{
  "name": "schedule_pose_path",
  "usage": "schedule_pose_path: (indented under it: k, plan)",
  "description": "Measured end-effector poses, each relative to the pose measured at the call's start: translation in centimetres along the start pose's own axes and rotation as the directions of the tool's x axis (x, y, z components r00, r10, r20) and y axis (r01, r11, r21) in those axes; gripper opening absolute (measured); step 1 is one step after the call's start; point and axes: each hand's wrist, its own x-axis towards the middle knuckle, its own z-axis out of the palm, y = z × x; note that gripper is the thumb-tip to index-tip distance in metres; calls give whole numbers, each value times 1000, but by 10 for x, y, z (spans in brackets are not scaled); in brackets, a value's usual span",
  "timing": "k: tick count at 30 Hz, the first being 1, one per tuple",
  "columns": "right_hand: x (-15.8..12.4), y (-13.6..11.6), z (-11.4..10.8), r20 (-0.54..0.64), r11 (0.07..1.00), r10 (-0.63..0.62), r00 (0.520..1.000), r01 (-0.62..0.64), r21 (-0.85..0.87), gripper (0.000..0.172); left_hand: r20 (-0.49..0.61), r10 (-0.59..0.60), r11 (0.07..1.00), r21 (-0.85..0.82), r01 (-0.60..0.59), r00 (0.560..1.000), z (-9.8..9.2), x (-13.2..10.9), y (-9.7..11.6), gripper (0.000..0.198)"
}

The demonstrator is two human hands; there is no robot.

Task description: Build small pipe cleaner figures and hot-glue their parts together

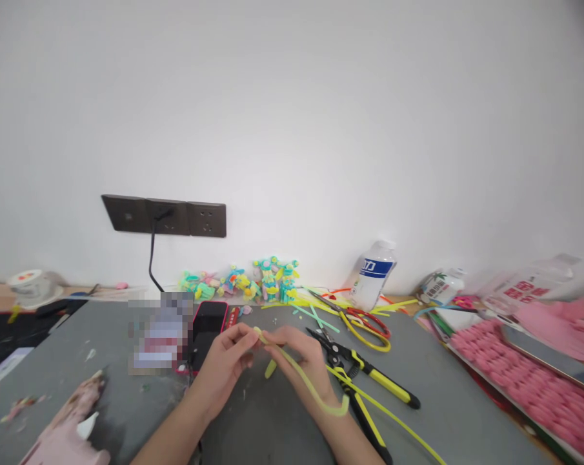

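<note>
Both hands meet over the middle of the grey mat, pinching one pale yellow pipe cleaner near its end. My left hand has thumb and forefinger closed at the tip, which looks curled or folded over. Close beside it, my right hand grips the same pipe cleaner. Its loose length trails over my right wrist and ends in an upward hook. A short yellow piece shows between the hands. Wire pliers with black and yellow handles lie open just right of my right hand.
Scissors, a labelled bottle and loose pipe cleaners lie behind the pliers. Small colourful pipe-cleaner figures line the wall. A phone sits behind my left hand. Pink knitted-looking material is at right, pink cloth at left.
</note>
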Motion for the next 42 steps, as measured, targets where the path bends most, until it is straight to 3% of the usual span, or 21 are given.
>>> schedule_pose_path:
  k: [3,6,11,14,17,21,27,34,42]
  plan:
    - [1,3,-7,-11,997,71,997,-71,42,14,-6,-14,1000,16,15,1000,2,0,1,34]
    - [2,7,-13,58,975,183,981,-188,114,16,-2,-14,997,82,14,1000,4,-1,2,36]
    - [6,10,-14,103,861,369,924,-382,335,25,125,-120,976,194,95,985,6,-6,5,33]
    - [7,8,-14,239,756,429,871,-491,432,35,232,-212,970,170,175,949,7,-9,4,31]
    - [6,6,-16,402,665,405,821,-566,487,37,299,-247,968,120,221,922,7,-10,2,28]
    - [5,5,-18,459,666,371,807,-576,474,35,301,-257,966,112,233,919,4,-9,1,27]
    - [5,8,-14,407,668,422,811,-581,466,38,294,-288,957,120,263,911,1,-8,1,33]
    - [5,3,-13,442,682,408,799,-589,433,37,265,-279,959,135,251,923,4,-9,1,30]
    - [5,6,-10,292,725,437,851,-526,445,33,249,-218,974,116,195,944,4,-8,3,28]
